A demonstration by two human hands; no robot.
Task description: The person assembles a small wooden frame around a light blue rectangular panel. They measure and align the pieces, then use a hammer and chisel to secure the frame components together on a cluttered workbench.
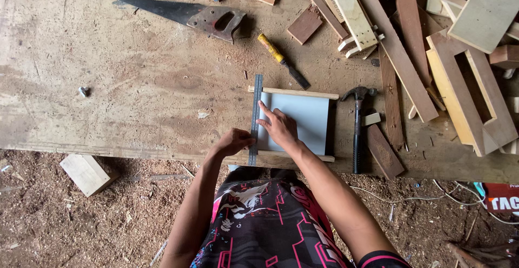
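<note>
A pale grey-blue panel (303, 119) lies on the wooden workbench (108, 95), framed top and bottom by thin wooden strips (294, 92). A steel ruler (255, 114) stands along the panel's left edge. My left hand (233, 141) presses the ruler's lower end near the bench edge, fingers curled on it. My right hand (278, 126) rests on the panel with the index finger stretched toward the ruler; whether it holds a pencil is not visible.
A claw hammer (358, 130) lies right of the panel. A yellow-handled chisel (282, 60) and a hand saw (184, 13) lie behind it. Scrap boards and frames (432, 46) pile up at the right. A wood block (86, 173) lies on the sawdust floor.
</note>
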